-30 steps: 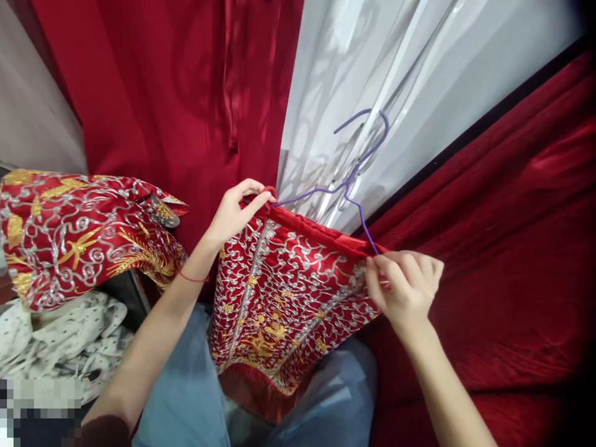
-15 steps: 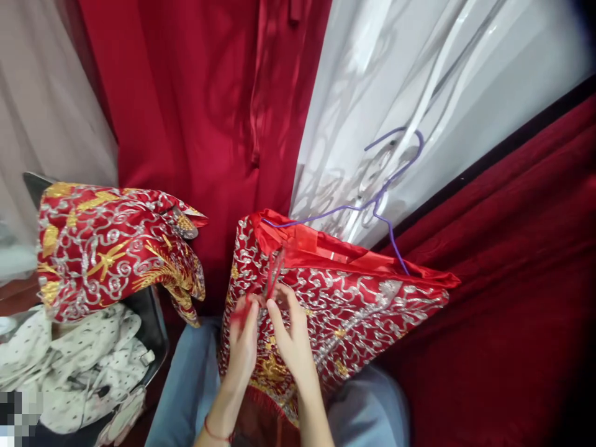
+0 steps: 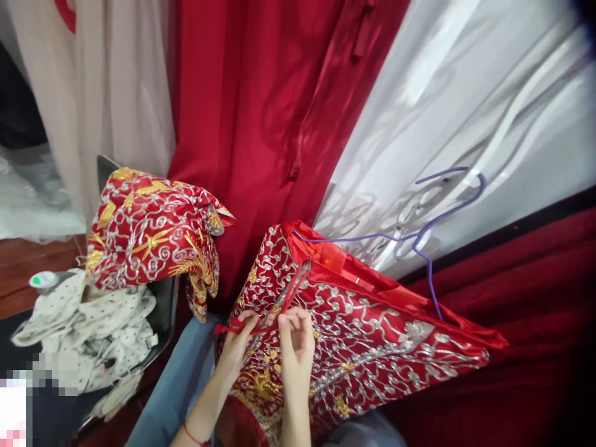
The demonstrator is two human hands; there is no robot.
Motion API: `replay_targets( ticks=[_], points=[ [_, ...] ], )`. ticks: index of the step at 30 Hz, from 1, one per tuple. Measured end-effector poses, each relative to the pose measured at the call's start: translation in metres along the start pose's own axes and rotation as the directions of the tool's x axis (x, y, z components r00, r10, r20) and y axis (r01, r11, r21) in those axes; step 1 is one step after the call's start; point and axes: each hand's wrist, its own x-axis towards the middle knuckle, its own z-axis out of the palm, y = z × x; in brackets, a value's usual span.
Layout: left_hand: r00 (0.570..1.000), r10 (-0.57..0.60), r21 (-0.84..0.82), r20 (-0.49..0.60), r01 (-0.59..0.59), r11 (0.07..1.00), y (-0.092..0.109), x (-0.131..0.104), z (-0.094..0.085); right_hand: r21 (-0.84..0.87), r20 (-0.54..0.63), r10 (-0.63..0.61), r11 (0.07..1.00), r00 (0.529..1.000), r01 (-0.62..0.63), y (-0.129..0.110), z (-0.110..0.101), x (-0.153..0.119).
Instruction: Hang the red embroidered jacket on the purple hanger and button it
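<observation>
A red skirt-like garment (image 3: 363, 329) with silver and gold embroidery lies across my lap, its red satin top edge facing away from me. A purple wire hanger (image 3: 372, 236) is set in that edge, hook pointing up and right. From the garment's upper left part runs a thin red cord (image 3: 293, 287) down to my hands. My left hand (image 3: 238, 340) is closed on the cord's left part, where a red end sticks out beyond the fingers. My right hand (image 3: 297, 338) pinches the cord a little to the right, fingers curled.
At left, another embroidered red garment (image 3: 153, 236) is draped over a dark chair (image 3: 170, 310). White dotted cloth (image 3: 102, 316) is heaped below it, beside a small white round container (image 3: 43, 280). Red curtains (image 3: 242, 124) and a white metal frame (image 3: 512, 105) stand behind.
My hands have moved apart, the left pulling the cord leftward. The view has shifted, so the garment and hanger appear lower and further right.
</observation>
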Motion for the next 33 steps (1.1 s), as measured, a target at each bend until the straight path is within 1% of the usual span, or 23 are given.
replay_targets(
  ticks=[2, 3, 6, 8, 10, 11, 13, 16, 18, 19, 21, 23, 24, 27, 30, 33],
  points=[
    [1.000, -0.017, -0.023, 0.008, 0.017, 1.000, -0.003, 0.002, -0.004, -0.006, 0.012, 0.008, 1.000, 1.000, -0.008, 0.000, -0.002, -0.001],
    [1.000, -0.006, -0.027, -0.004, 0.006, 1.000, -0.003, 0.003, -0.005, -0.009, 0.023, 0.018, 1.000, 1.000, -0.018, 0.001, -0.002, -0.001],
    [0.986, 0.134, 0.029, -0.101, -0.132, 0.991, 0.000, 0.003, -0.004, -0.020, 0.058, 0.043, 0.999, 0.997, -0.042, 0.004, -0.002, -0.005],
    [0.959, 0.239, 0.083, -0.150, -0.229, 0.970, 0.006, 0.001, -0.002, -0.015, 0.048, 0.052, 0.999, 0.997, -0.052, 0.005, -0.001, -0.009],
    [0.933, 0.322, 0.142, -0.160, -0.302, 0.943, 0.015, -0.004, 0.001, -0.004, 0.017, 0.074, 0.997, 0.997, -0.074, 0.007, 0.000, -0.013],
    [0.926, 0.348, 0.171, -0.146, -0.323, 0.931, 0.020, -0.008, 0.002, 0.003, 0.006, 0.091, 0.996, 0.996, -0.091, 0.008, 0.000, -0.016],
    [0.937, 0.344, 0.215, -0.066, -0.323, 0.921, 0.032, -0.017, 0.004, 0.028, -0.011, 0.125, 0.992, 0.992, -0.125, 0.011, 0.000, -0.022],
    [0.965, 0.231, 0.256, 0.120, -0.255, 0.932, 0.048, -0.032, 0.008, 0.032, -0.030, 0.155, 0.988, 0.987, -0.154, 0.019, 0.000, -0.031],
    [0.965, 0.171, 0.294, 0.197, -0.225, 0.929, 0.054, -0.041, 0.011, -0.033, -0.042, 0.142, 0.989, 0.989, -0.144, 0.024, -0.002, -0.037],
    [0.961, 0.161, 0.314, 0.224, -0.228, 0.922, 0.056, -0.044, 0.014, -0.081, -0.038, 0.122, 0.989, 0.992, -0.125, 0.026, -0.003, -0.039],
    [0.946, 0.172, 0.346, 0.274, -0.264, 0.900, 0.057, -0.048, 0.017, -0.199, -0.009, 0.068, 0.978, 0.998, -0.069, 0.027, -0.006, -0.043],
    [0.932, 0.193, 0.352, 0.308, -0.300, 0.887, 0.056, -0.049, 0.019, -0.346, 0.037, 0.018, 0.938, 0.999, -0.004, 0.025, -0.010, -0.045],
    [0.931, 0.199, 0.346, 0.306, -0.304, 0.888, 0.055, -0.048, 0.019, -0.419, 0.069, 0.000, 0.908, 0.998, 0.029, 0.023, -0.013, -0.046],
    [0.951, 0.203, 0.329, 0.233, -0.274, 0.904, 0.054, -0.043, 0.012, -0.579, 0.150, 0.001, 0.810, 0.989, 0.088, 0.020, -0.023, -0.046],
    [0.964, 0.217, 0.340, 0.152, -0.257, 0.905, 0.056, -0.038, 0.004, -0.671, 0.154, 0.025, 0.737, 0.988, 0.086, 0.021, -0.035, -0.044],
    [0.956, 0.279, 0.389, 0.092, -0.292, 0.874, 0.064, -0.037, 0.006, -0.705, 0.152, 0.006, 0.702, 0.988, 0.104, 0.024, -0.043, -0.041]
  ],
)
